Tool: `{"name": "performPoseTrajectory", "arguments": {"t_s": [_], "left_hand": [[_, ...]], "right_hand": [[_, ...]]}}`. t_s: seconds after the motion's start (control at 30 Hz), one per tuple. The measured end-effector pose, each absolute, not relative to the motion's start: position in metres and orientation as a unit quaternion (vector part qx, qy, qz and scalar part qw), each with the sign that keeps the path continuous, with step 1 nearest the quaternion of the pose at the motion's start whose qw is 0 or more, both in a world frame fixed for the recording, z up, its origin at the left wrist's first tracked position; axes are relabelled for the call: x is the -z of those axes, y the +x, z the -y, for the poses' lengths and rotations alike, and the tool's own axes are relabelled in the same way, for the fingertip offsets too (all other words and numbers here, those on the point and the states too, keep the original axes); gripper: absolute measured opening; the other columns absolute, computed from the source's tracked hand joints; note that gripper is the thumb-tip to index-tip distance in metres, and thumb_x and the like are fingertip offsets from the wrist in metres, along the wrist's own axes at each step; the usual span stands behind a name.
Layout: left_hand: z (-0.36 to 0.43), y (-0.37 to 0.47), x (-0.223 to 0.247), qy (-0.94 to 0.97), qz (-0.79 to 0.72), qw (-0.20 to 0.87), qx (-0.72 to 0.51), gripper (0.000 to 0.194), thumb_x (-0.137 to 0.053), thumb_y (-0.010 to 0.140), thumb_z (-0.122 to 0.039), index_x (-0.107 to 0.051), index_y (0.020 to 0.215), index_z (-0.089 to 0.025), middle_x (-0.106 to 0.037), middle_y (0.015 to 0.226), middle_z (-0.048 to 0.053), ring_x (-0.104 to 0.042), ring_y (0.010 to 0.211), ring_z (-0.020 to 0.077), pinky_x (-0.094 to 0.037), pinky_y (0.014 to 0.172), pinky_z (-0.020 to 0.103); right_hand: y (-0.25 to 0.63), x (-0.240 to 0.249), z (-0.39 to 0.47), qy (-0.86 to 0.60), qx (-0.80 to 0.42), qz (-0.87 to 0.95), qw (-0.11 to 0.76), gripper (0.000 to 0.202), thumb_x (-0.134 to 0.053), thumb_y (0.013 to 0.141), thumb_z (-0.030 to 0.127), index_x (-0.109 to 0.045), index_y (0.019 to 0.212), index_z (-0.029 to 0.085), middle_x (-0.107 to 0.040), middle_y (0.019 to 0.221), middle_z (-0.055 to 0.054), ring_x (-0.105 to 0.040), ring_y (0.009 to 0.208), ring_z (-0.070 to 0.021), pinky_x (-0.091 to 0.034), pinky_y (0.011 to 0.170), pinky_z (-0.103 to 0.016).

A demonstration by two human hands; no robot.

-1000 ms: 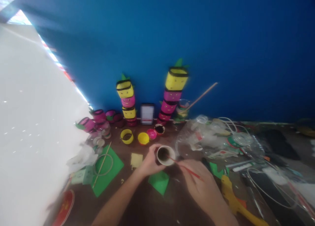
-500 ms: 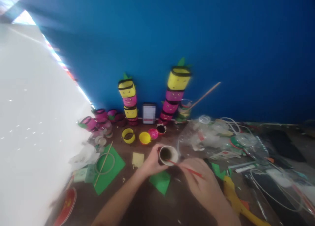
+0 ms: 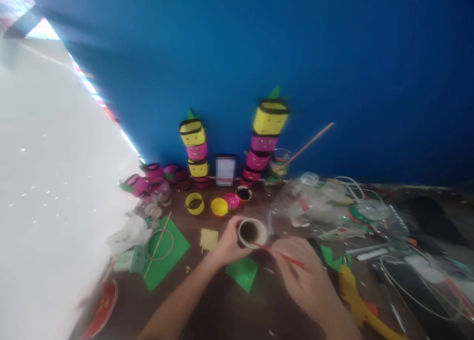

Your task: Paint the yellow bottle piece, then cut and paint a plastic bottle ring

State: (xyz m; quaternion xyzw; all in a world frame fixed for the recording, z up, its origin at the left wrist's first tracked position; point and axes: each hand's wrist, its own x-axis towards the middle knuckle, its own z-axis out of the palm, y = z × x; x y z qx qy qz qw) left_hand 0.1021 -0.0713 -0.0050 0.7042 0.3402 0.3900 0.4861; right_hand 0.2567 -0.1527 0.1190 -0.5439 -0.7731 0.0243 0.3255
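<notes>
My left hand (image 3: 232, 242) is wrapped round a white-rimmed cup (image 3: 262, 231), tilted so that its dark inside faces me. In my right hand (image 3: 298, 268) is a thin paintbrush (image 3: 287, 257) with a red handle, its tip reaching into the cup's mouth. The bristles are too blurred to make out. Below the cup lies a green sheet piece (image 3: 243, 273). Behind it stand small pots of yellow (image 3: 219, 207), pink (image 3: 231, 200) and black paint (image 3: 243, 193), and a yellow ring (image 3: 194, 203).
Two stacks of painted cups, left (image 3: 197, 151) and right (image 3: 261, 143), stand against the blue wall. Clear plastic bottles (image 3: 307, 194) crowd the right side. A yellow glue gun (image 3: 351, 293) lies by my right forearm. At left, a stick and hoop rest on a green sheet (image 3: 166, 268).
The whole view has shifted slightly to the left, so things appear a little farther right. My hands, the cup and the brush keep nearly the same pose.
</notes>
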Motion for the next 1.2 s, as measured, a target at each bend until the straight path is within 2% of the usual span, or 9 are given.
{"name": "performPoseTrajectory", "arguments": {"t_s": [0.1,0.27,0.6,0.73,1.2], "left_hand": [[0.0716,0.1016,0.0048,0.703,-0.333,0.489,-0.396,0.068,-0.076,0.063,-0.025,-0.036,0.118,-0.019,-0.051,0.119,0.011,-0.055,0.111,0.0242,-0.045,0.097,0.042],[0.0713,0.1020,0.0021,0.706,-0.332,0.482,-0.399,0.065,-0.076,0.063,-0.026,-0.039,0.116,-0.020,-0.051,0.119,0.010,-0.055,0.111,0.0242,-0.045,0.096,0.042],[0.0707,0.1019,0.0035,0.705,-0.342,0.476,-0.398,0.067,-0.076,0.063,-0.026,-0.038,0.118,-0.020,-0.051,0.120,0.010,-0.053,0.112,0.0241,-0.043,0.098,0.042],[0.0711,0.1025,0.0036,0.703,-0.338,0.481,-0.399,0.067,-0.077,0.063,-0.026,-0.038,0.118,-0.020,-0.051,0.118,0.010,-0.054,0.111,0.0238,-0.044,0.097,0.041],[0.0721,0.1057,0.0062,0.686,-0.340,0.502,-0.402,0.070,-0.077,0.062,-0.027,-0.036,0.118,-0.019,-0.050,0.119,0.011,-0.054,0.111,0.0240,-0.043,0.098,0.042]], "right_hand": [[0.2576,-0.1180,0.1525,-0.535,-0.001,0.778,0.330,0.016,-0.044,0.087,0.016,-0.060,0.086,0.021,-0.067,0.080,-0.003,-0.060,0.074,-0.0160,-0.041,0.078,-0.035],[0.2586,-0.1157,0.1511,-0.540,-0.008,0.784,0.306,0.019,-0.042,0.088,0.017,-0.059,0.082,0.021,-0.067,0.077,-0.003,-0.060,0.073,-0.0157,-0.041,0.079,-0.035],[0.2612,-0.1142,0.1509,-0.544,0.045,0.770,0.330,0.015,-0.047,0.086,0.016,-0.060,0.085,0.022,-0.069,0.080,-0.002,-0.061,0.076,-0.0157,-0.041,0.083,-0.037],[0.2612,-0.1160,0.1493,-0.523,0.007,0.792,0.314,0.016,-0.046,0.087,0.016,-0.060,0.089,0.022,-0.069,0.081,-0.001,-0.061,0.075,-0.0145,-0.041,0.086,-0.036],[0.2600,-0.1191,0.1511,-0.525,0.015,0.789,0.318,0.017,-0.045,0.088,0.015,-0.061,0.088,0.022,-0.069,0.081,-0.001,-0.061,0.075,-0.0144,-0.039,0.088,-0.037]]}}
